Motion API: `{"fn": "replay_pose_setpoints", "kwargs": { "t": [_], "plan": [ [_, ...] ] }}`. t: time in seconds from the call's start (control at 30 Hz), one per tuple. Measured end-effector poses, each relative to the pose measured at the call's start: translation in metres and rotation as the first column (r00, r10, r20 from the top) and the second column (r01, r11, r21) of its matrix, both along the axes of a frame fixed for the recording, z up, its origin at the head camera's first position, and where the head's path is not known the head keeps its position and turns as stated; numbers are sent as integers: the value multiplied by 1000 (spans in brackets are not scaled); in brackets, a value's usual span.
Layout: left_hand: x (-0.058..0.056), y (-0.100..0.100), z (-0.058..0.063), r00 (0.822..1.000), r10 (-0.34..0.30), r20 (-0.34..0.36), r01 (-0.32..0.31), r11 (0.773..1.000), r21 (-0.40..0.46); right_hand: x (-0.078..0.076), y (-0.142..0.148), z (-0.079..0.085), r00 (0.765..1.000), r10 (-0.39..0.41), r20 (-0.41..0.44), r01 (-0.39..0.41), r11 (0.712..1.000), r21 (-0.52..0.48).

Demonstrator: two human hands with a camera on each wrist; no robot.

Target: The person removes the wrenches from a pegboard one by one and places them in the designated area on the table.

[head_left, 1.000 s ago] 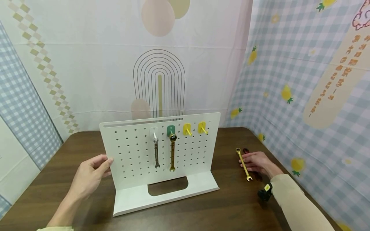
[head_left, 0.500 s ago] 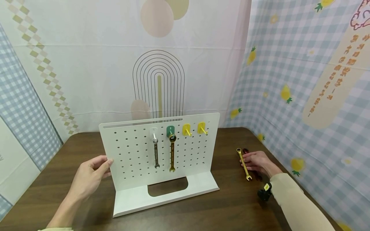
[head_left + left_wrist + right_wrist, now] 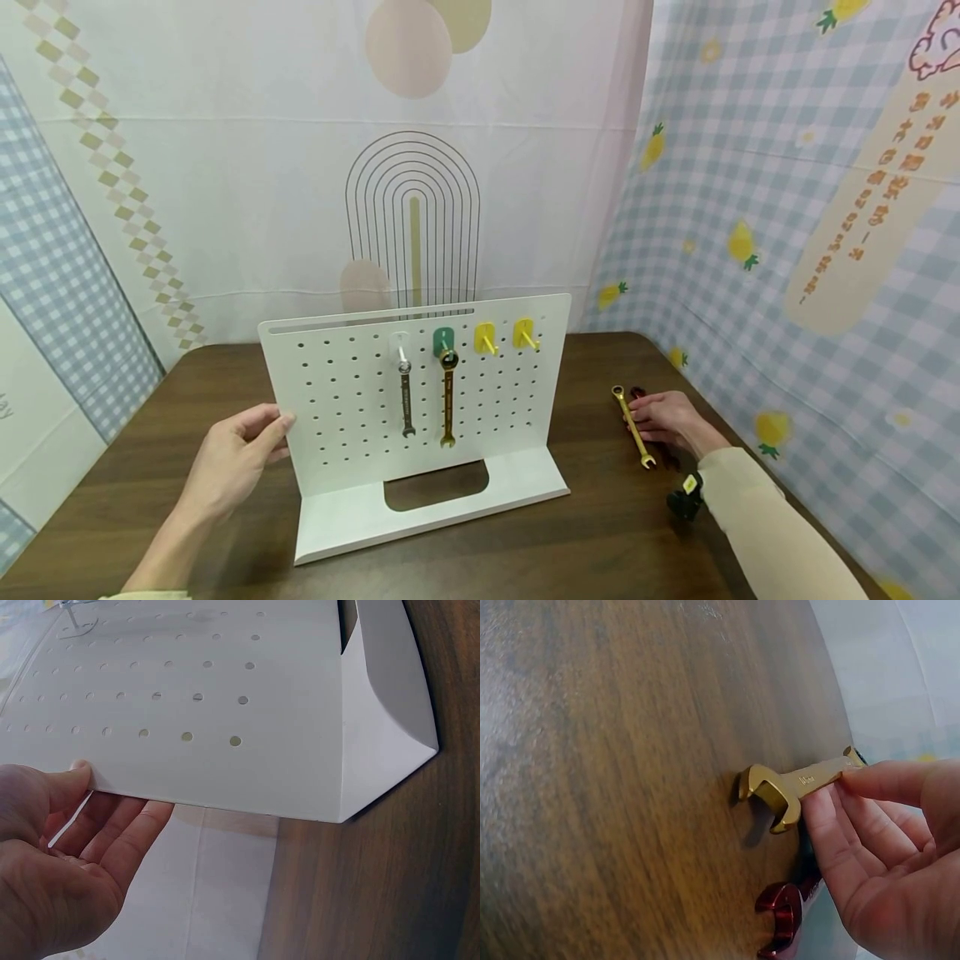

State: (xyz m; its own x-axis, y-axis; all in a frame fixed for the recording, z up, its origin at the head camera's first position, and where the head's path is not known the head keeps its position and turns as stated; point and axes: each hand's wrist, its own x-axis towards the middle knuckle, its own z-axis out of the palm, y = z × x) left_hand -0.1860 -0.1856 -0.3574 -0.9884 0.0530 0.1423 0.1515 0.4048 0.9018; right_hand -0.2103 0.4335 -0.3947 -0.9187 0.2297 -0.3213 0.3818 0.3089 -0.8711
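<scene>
Pegboard [image 3: 471, 412], white, perforated and L-shaped, stands upright on the brown wood-grain surface [image 3: 600, 533]; the left grip [image 3: 228, 454] pinches its left edge between thumb and fingers. Well apart to the right of the pegboard, the right grip [image 3: 667, 421] pinches a slim gold metal wrench [image 3: 808, 781] just beside a glossy dark red wrench [image 3: 784, 911]; whether the gold wrench is fully off the surface I cannot tell. On the pegboard, a silver wrench [image 3: 406, 402] hangs from a white hook [image 3: 401, 346] and a darker bronze-gold wrench [image 3: 448, 404] from a green hook [image 3: 442, 337]; two yellow hooks [image 3: 486, 335] to their right carry nothing.

The step in hand looks like picking up the gold wrench. Doing it well calls for a firm pinch on the shank, a lift that clears the dark red wrench, and fingers kept off the ring end. The left grip should steady the pegboard lightly, without tilting it.
</scene>
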Motion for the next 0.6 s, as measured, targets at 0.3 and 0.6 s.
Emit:
{"fn": "replay_pose_setpoints", "kwargs": {
  "t": [0.3, 0.6],
  "plan": [
    [0, 1, 0, 1000, 0, -2, 0, 1000, 3, 1, -2, 2, 1000, -9, -4, 9, 1000, 16],
    [0, 0, 0, 1000, 3, -2, -3, 1000, -3, -1, 0, -1, 999, -31, -23, 31, 999, -11]
  ]
}}
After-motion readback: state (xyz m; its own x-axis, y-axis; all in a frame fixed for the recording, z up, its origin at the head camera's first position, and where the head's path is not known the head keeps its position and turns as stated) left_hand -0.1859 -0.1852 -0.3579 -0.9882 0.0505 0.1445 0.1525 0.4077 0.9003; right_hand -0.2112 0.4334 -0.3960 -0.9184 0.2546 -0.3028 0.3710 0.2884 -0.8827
